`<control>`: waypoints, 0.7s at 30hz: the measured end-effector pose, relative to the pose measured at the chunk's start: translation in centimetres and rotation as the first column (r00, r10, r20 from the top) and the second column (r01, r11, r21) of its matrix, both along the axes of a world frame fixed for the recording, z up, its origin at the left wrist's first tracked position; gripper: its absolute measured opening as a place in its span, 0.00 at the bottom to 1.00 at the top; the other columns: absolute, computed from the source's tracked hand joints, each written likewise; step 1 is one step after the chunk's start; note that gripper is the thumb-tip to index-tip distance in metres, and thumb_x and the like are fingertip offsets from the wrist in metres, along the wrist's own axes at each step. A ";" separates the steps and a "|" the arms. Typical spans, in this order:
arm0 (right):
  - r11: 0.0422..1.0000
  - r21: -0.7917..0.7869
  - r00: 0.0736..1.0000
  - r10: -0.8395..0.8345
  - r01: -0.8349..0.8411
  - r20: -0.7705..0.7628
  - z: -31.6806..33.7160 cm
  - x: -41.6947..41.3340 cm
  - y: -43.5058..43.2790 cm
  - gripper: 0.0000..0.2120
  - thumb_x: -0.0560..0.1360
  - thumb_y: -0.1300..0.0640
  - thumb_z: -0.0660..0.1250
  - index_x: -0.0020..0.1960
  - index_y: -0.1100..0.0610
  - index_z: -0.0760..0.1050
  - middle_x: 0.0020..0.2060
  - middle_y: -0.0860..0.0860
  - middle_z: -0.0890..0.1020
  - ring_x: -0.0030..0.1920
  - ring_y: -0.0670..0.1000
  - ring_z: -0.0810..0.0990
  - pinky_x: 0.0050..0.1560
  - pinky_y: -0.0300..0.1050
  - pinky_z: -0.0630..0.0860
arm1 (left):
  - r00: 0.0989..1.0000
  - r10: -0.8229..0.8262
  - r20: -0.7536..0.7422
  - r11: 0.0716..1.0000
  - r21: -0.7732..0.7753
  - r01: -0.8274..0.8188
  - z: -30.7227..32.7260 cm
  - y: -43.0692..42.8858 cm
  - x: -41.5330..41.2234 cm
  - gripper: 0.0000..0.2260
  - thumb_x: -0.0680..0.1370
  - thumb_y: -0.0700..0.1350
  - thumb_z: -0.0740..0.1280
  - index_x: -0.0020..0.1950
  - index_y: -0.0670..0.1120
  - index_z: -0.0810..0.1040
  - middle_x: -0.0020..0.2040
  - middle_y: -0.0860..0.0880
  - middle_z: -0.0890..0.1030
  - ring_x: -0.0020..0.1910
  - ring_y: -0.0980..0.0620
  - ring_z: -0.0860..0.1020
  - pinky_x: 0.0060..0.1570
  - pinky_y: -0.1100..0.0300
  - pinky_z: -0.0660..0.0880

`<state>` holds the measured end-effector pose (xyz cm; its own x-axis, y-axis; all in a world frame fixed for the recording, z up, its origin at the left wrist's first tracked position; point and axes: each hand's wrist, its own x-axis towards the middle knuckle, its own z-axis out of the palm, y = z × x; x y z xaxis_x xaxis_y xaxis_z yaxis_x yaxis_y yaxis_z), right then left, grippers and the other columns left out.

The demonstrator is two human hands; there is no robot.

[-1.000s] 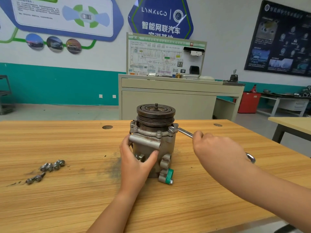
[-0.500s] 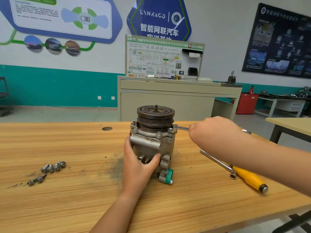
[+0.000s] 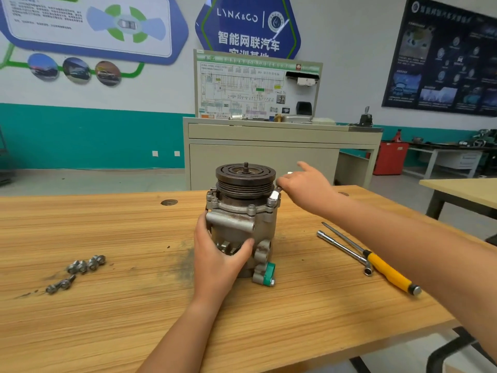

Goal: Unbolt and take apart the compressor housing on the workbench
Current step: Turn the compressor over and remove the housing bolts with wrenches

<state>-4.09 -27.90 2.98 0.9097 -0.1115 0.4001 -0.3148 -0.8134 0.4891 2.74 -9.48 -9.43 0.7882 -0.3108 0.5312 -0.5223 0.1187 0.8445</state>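
Observation:
A grey metal compressor (image 3: pixel 242 222) with a dark grooved pulley (image 3: pixel 245 179) on top stands upright in the middle of the wooden workbench (image 3: pixel 134 305). My left hand (image 3: pixel 217 259) grips its lower body from the front, thumb on the right side. My right hand (image 3: pixel 306 188) is at the upper right flange and holds a silver wrench (image 3: pixel 278 190) whose head sits on a flange bolt (image 3: pixel 272 201); most of the wrench is hidden by the hand. Two more bolts show on the flange front.
Several removed bolts (image 3: pixel 80 270) lie on the bench at the left. A yellow-handled screwdriver (image 3: pixel 382 267) and a chrome socket bar (image 3: pixel 344 250) lie to the right of the compressor. A beige cabinet (image 3: pixel 269 154) stands behind the bench; another table (image 3: pixel 462 192) is at the far right.
My right hand swung the wrench from out at the right round toward the back, close beside the pulley. That uncovered the screwdriver and socket bar. My left hand kept its hold.

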 end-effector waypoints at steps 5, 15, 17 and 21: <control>0.733 0.632 0.856 -0.135 -0.253 0.499 -0.5 -1.9 1.2 0.10 0.79 0.57 0.58 0.52 0.59 0.76 0.42 0.54 0.81 0.44 0.53 0.78 0.40 0.45 0.73 | 1.000 -0.004 0.002 1.000 0.007 0.004 -0.1 0.1 0.1 0.43 0.65 0.48 0.79 0.74 0.49 0.59 0.68 0.52 0.68 0.68 0.52 0.68 0.65 0.49 0.71; 0.921 0.380 0.983 -0.142 0.089 0.112 0.4 -8.8 4.9 0.10 0.80 0.54 0.52 0.54 0.53 0.71 0.38 0.52 0.77 0.40 0.53 0.76 0.41 0.50 0.76 | 1.000 0.014 0.009 0.999 0.029 -0.014 0.0 0.0 -0.1 0.44 0.65 0.49 0.78 0.75 0.48 0.58 0.69 0.52 0.66 0.68 0.53 0.67 0.65 0.49 0.71; 0.939 0.317 0.984 -0.161 0.130 0.074 0.3 -9.0 5.2 0.10 0.80 0.55 0.52 0.56 0.52 0.70 0.38 0.51 0.76 0.40 0.53 0.75 0.40 0.51 0.77 | 0.999 0.032 0.025 0.999 0.035 -0.033 0.0 0.0 -0.1 0.44 0.65 0.49 0.78 0.75 0.48 0.57 0.69 0.53 0.66 0.68 0.54 0.66 0.66 0.51 0.70; 0.949 0.241 0.978 -0.207 0.203 -0.008 0.4 -8.9 6.0 0.14 0.79 0.60 0.53 0.62 0.51 0.68 0.32 0.48 0.68 0.32 0.49 0.68 0.28 0.42 0.65 | 0.997 0.068 0.047 0.996 0.062 -0.071 -0.1 -0.1 0.0 0.44 0.66 0.50 0.77 0.75 0.47 0.57 0.70 0.51 0.64 0.68 0.55 0.63 0.63 0.64 0.65</control>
